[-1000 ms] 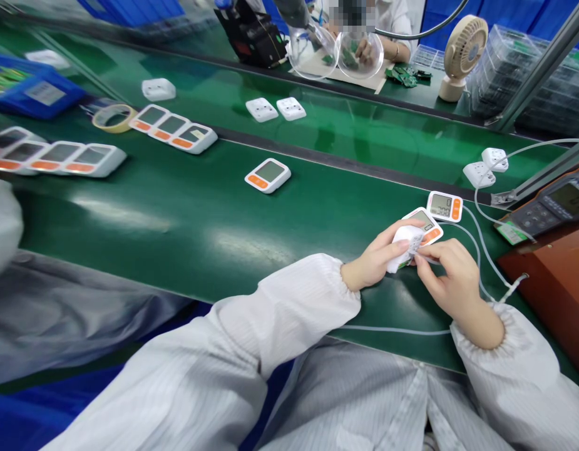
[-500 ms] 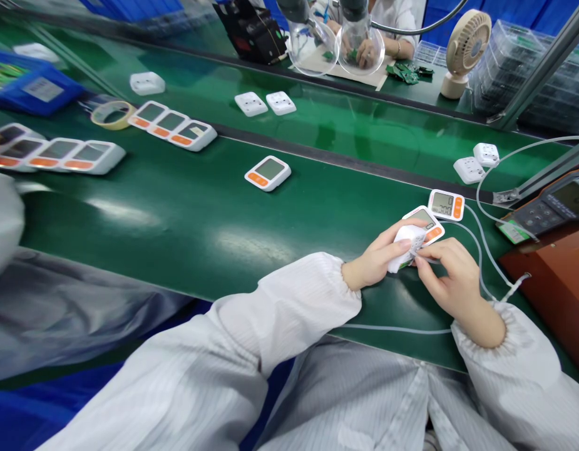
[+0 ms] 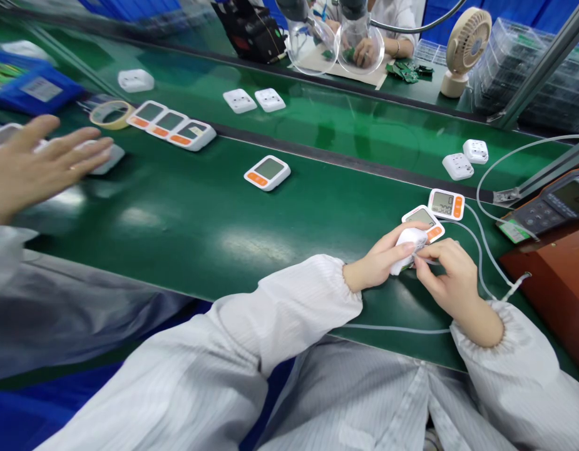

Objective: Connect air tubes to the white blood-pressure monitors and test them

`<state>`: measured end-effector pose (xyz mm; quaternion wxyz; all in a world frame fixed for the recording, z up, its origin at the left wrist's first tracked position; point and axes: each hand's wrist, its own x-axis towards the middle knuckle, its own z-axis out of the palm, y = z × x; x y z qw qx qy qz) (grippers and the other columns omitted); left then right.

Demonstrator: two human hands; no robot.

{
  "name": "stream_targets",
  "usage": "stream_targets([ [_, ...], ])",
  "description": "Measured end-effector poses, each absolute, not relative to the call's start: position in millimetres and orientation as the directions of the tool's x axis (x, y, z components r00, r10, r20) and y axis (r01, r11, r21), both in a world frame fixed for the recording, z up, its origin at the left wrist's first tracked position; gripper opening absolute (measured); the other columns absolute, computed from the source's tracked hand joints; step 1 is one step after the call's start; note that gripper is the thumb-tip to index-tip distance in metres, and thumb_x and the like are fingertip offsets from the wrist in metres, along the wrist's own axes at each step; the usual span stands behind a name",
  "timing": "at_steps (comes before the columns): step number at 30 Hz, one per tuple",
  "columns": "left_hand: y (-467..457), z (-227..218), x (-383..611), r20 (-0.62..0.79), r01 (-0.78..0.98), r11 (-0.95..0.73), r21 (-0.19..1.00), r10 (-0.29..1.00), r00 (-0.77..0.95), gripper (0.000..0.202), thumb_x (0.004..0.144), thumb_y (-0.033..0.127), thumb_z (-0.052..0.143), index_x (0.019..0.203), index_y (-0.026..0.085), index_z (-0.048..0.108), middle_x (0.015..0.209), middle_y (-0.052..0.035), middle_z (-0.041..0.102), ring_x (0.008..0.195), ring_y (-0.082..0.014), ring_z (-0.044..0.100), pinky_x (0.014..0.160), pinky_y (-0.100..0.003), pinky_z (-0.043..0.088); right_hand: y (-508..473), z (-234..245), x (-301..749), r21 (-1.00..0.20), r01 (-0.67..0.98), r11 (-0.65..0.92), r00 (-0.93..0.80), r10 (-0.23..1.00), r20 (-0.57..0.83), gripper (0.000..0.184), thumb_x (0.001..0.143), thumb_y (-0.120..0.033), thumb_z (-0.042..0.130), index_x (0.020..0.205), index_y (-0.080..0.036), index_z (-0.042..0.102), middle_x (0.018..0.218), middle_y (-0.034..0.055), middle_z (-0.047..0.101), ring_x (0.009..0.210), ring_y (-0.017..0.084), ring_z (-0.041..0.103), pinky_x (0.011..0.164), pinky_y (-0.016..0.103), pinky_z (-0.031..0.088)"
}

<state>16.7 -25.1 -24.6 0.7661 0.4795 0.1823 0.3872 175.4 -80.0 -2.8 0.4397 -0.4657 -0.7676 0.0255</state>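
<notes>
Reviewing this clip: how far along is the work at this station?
Seemingly done: a display unit showing digits lies on the belt. In hand: left hand and right hand grip a white unit beside a second display unit. Left, probably: the lone unit and a row of three farther left.

White, orange-buttoned meter (image 3: 423, 220), screen up, held tilted over the green belt (image 3: 199, 232).

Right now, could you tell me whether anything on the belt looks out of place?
Nothing damaged or spilled. One monitor lies alone mid-belt, apart from the row of three. The left hand and right hand hold a white unit.
</notes>
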Motion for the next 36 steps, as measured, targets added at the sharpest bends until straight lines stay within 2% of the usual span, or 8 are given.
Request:
stream_targets([
  [7,-24.9,-27.2,18.3,0.046,-0.402,0.275,0.873,0.775,0.63,0.056,0.082,0.055,0.072,0.124,0.019,0.064,0.111,-0.0082,0.067,0.095,-0.0212,0.062,0.084,-0.031,0.047,-78.9,-6.0,175.8,-0.446,0.692,0.567,-0.18,0.735,0.654,0.013,0.093,-0.013,0.061,0.084,-0.023,0.06,0.072,-0.0006,0.067,0.067,0.017,0.059,0.064,0.032,0.045],
  [18,-24.7,-28.7,19.3,0.041,-0.394,0.278,0.876,0.772,0.635,0.06,0.083,0.057,0.071,0.126,0.017,0.063,0.109,-0.0088,0.067,0.096,-0.021,0.062,0.084,-0.03,0.048,-76.4,-7.9,177.6,-0.474,0.661,0.581,-0.185,0.739,0.648,0.013,0.093,-0.013,0.061,0.084,-0.022,0.06,0.073,-0.0005,0.066,0.067,0.016,0.058,0.064,0.031,0.045],
  [25,-25.0,-26.8,19.8,0.092,-0.432,0.245,0.868,0.775,0.625,0.055,0.083,0.054,0.074,0.123,0.018,0.064,0.117,-0.0104,0.068,0.101,-0.0221,0.064,0.092,-0.032,0.048,-76.9,-8.1,177.2,-0.487,0.652,0.581,-0.179,0.743,0.646,0.013,0.093,-0.012,0.06,0.085,-0.022,0.06,0.073,-0.0008,0.066,0.067,0.016,0.058,0.065,0.03,0.046],
  [36,-22.8,-34.8,19.0,0.134,-0.384,0.142,0.912,0.783,0.607,0.054,0.088,0.054,0.068,0.128,0.019,0.062,0.123,-0.0107,0.065,0.112,-0.0259,0.061,0.101,-0.036,0.044,-77.6,-8.8,175.9,-0.462,0.681,0.568,-0.183,0.743,0.644,0.013,0.095,-0.014,0.06,0.085,-0.022,0.06,0.073,-0.0008,0.064,0.068,0.015,0.058,0.064,0.029,0.046],
])
